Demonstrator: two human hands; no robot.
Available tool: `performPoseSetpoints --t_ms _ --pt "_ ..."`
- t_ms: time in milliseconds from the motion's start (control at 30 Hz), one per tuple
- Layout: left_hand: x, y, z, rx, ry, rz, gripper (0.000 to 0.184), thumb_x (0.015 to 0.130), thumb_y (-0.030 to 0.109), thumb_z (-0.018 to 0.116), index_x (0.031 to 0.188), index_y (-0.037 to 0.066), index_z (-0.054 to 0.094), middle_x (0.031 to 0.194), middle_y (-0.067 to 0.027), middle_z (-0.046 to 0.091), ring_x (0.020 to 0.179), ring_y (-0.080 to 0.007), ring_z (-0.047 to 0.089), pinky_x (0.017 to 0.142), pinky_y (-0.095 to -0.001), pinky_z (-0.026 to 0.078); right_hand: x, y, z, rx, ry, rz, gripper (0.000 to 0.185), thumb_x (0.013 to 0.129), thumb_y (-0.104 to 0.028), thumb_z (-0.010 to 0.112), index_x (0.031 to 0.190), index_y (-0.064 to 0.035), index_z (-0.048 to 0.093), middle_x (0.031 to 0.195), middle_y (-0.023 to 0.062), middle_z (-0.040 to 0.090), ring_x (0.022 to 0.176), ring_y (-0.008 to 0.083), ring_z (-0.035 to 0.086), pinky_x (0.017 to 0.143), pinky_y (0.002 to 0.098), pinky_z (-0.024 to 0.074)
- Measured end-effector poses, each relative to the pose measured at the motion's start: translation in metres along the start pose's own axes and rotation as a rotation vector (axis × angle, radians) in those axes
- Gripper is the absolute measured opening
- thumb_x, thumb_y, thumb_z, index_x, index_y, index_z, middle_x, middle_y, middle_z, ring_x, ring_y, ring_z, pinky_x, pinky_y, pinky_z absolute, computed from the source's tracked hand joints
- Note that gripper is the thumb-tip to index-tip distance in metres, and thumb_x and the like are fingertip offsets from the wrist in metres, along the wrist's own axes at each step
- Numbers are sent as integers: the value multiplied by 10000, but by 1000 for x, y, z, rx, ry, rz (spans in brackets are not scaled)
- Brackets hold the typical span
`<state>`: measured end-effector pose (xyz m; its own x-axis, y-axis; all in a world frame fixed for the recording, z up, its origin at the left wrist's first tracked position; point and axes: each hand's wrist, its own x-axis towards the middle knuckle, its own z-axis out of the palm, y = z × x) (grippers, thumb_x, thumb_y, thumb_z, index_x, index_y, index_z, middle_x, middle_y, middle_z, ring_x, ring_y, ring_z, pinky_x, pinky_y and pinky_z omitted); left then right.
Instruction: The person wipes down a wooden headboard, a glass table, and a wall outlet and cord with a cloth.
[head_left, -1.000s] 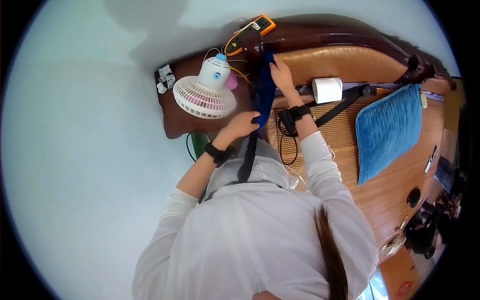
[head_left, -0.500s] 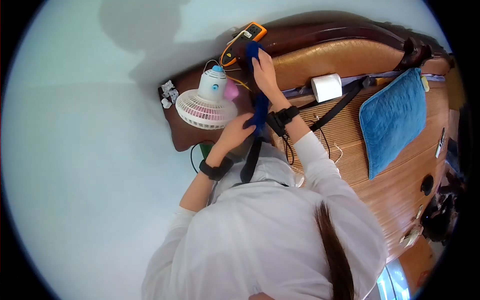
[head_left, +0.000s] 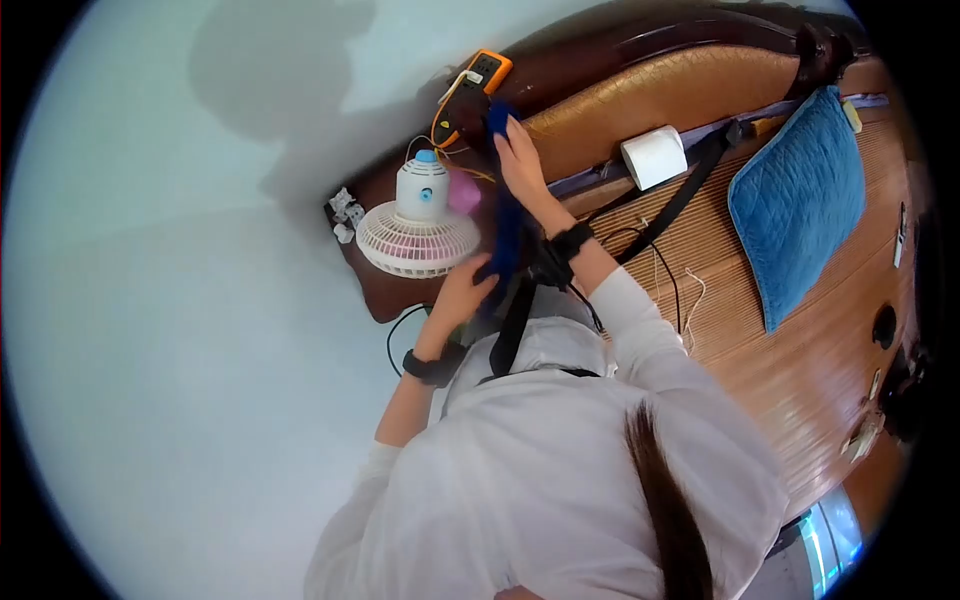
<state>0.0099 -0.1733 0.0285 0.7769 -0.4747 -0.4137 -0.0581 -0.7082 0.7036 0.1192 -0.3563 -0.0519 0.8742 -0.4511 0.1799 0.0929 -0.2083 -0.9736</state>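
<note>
A long dark blue cloth (head_left: 507,228) stretches between my two hands, its exact kind unclear. My right hand (head_left: 522,168) grips its upper end near the headboard. Lower down, my left hand (head_left: 464,294) pinches the other part between thumb and fingers. Just left of the cloth stands a white fan (head_left: 422,192) with a round grille, on a brown bedside surface (head_left: 385,294). A pink item (head_left: 463,190) shows behind the fan. Black bands circle both wrists.
An orange-and-black power strip (head_left: 486,72) leans by the headboard (head_left: 660,95). On the bed mat (head_left: 720,330) lie a white paper roll (head_left: 655,157), a black strap (head_left: 682,197), thin cords and a blue pillow (head_left: 802,205). Crumpled tissues (head_left: 345,212) sit at the far left corner.
The cloth now hangs straighter between my hands. My left hand has moved down and slightly left, and my right hand slightly down. The whole view has shifted a little.
</note>
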Motion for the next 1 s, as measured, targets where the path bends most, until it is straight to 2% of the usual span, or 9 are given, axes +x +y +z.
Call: performPoseSetpoints --t_ms 67,167,233,367,467,600,800,933,1000 --pt "8 2 -5 -140 3 -38 394 803 176 605 1130 -30 528 1075 -207 580 956 -332 560 834 -330 431 22 0 2 -52 26 -46 306 861 -139 484 1105 45 493 1144 215 515 1095 363 451 947 381 350" --pt "17 24 -12 -120 -1 -32 378 811 146 614 1131 -30 518 990 -151 608 814 -190 564 744 -278 445 41 -16 -8 -119 -36 6 261 841 -179 496 996 25 545 1054 217 549 1021 384 473 894 416 382" --pt "24 19 -2 -48 64 115 374 810 148 617 1123 -31 519 967 -150 610 755 -180 555 695 -271 447 49 -29 -17 -156 -147 123 309 851 -215 494 1049 14 558 1092 218 543 1063 360 475 921 401 372" --pt "30 29 12 18 123 169 376 805 149 623 1113 -40 518 938 -158 609 699 -177 540 652 -271 447 74 -20 -5 -460 -225 -55 218 810 -183 472 888 0 561 924 201 587 943 374 516 830 456 403" --pt "37 21 23 -24 112 130 368 808 176 602 1100 -37 534 1063 -228 573 984 -353 555 831 -365 440 88 -31 -9 -597 -292 -67 181 802 -168 468 824 -12 557 845 191 596 871 368 543 769 479 419" --pt "36 22 17 -57 86 144 364 803 171 606 1089 -44 534 1056 -222 578 970 -353 557 839 -363 434 69 -17 -7 -525 -130 -219 135 766 -134 498 799 -19 561 872 132 613 887 314 547 728 453 423" --pt "14 13 6 -100 84 131 359 807 142 614 1107 -36 531 973 -148 604 876 -204 558 791 -281 431 -6 2 -3 -139 111 -94 261 792 -72 499 1020 46 543 999 210 566 960 391 497 872 424 401" --pt "8 -24 19 -213 45 30 397 807 147 617 1137 -50 517 1016 -141 597 912 -202 557 824 -289 427 -31 26 -19 -85 -104 240 327 883 -98 475 1173 55 470 1193 220 498 1141 343 439 984 331 317" --pt "5 -37 26 -192 29 -28 427 808 153 618 1161 -59 502 1051 -146 587 933 -205 553 836 -294 426 -38 51 -18 -80 -95 183 346 888 -103 470 1195 57 457 1239 218 474 1173 334 423 1000 322 301"
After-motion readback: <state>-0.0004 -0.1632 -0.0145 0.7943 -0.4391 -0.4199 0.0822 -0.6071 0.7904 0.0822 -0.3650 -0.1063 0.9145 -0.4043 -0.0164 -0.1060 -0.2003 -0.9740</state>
